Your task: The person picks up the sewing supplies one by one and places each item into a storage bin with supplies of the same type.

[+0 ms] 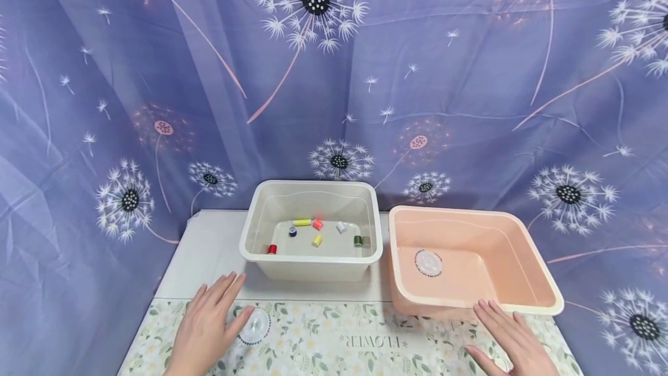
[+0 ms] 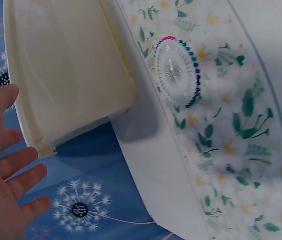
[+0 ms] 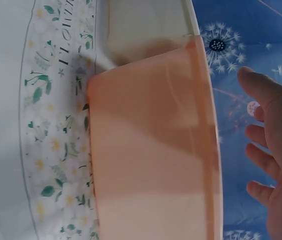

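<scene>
My left hand (image 1: 206,324) is spread with straight fingers over the near side of the table, holding nothing. Beside its thumb, a clear round wheel of coloured-head pins (image 1: 256,326) lies on the floral cloth; in the left wrist view this pin wheel (image 2: 174,72) shows whole. My right hand (image 1: 514,338) is also spread and holds nothing, close to the front rim of the peach bin (image 1: 501,300). A second pin wheel (image 1: 429,263) lies inside that bin. Several small thread spools, among them a red spool (image 1: 272,249) and a green spool (image 1: 358,241), lie in the grey-white bin (image 1: 313,271).
The two bins stand side by side at the back of the white table (image 1: 195,260). A floral cloth (image 1: 323,335) with printed lettering covers the front part. Behind hangs a blue-purple dandelion curtain (image 1: 292,132), which also runs down both sides.
</scene>
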`<control>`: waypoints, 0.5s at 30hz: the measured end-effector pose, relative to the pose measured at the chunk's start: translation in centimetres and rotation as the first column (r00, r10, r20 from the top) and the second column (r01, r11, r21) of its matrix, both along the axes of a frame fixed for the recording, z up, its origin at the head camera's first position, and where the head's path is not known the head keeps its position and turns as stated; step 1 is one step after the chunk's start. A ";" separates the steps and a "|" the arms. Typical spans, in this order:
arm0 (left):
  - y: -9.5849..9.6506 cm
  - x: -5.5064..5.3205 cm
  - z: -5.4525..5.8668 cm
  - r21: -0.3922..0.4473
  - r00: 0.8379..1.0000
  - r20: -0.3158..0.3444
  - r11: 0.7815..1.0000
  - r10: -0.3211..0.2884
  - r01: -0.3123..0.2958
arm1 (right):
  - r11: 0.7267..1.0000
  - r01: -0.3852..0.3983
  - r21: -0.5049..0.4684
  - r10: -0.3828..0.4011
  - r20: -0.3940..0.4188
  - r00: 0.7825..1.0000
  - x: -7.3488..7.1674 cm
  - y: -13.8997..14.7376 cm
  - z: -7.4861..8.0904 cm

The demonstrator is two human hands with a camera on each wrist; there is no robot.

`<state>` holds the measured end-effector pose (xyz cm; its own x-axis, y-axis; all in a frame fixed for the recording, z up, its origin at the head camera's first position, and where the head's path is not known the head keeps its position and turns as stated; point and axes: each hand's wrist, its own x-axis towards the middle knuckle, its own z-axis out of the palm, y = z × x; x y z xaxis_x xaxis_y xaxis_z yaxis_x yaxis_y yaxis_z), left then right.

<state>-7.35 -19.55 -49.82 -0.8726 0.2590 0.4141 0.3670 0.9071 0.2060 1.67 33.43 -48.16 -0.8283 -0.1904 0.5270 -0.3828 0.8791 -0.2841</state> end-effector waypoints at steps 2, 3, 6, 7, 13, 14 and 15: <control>-0.1 0.3 -0.4 0.006 1.000 0.004 1.000 0.009 -0.009 | 1.000 0.016 -0.005 -0.016 0.007 1.000 0.2 0.1 -0.2; -0.2 0.4 -0.6 0.008 1.000 0.010 1.000 0.015 -0.016 | 1.000 0.022 -0.008 -0.022 0.006 1.000 0.2 0.2 -0.4; -0.2 0.8 -1.2 0.005 0.999 0.025 0.999 0.035 -0.035 | 0.998 0.054 -0.017 -0.054 -0.003 0.999 0.4 0.6 -0.8; -0.2 0.9 -1.3 0.002 0.998 0.034 0.999 0.043 -0.043 | 0.998 0.064 -0.021 -0.064 -0.002 0.998 0.5 0.8 -0.9; -0.2 1.8 -2.3 -0.010 0.995 0.060 0.997 0.083 -0.083 | 0.996 0.081 -0.032 -0.082 -0.022 0.996 0.2 2.1 -1.2; -0.2 1.9 -2.5 -0.010 0.995 0.057 0.996 0.086 -0.086 | 0.997 0.076 -0.019 -0.077 -0.026 0.997 0.1 2.4 -1.1; -0.2 2.0 -2.7 -0.009 0.995 0.049 0.996 0.085 -0.085 | 0.998 0.068 -0.002 -0.068 -0.025 0.997 0.0 2.8 -1.1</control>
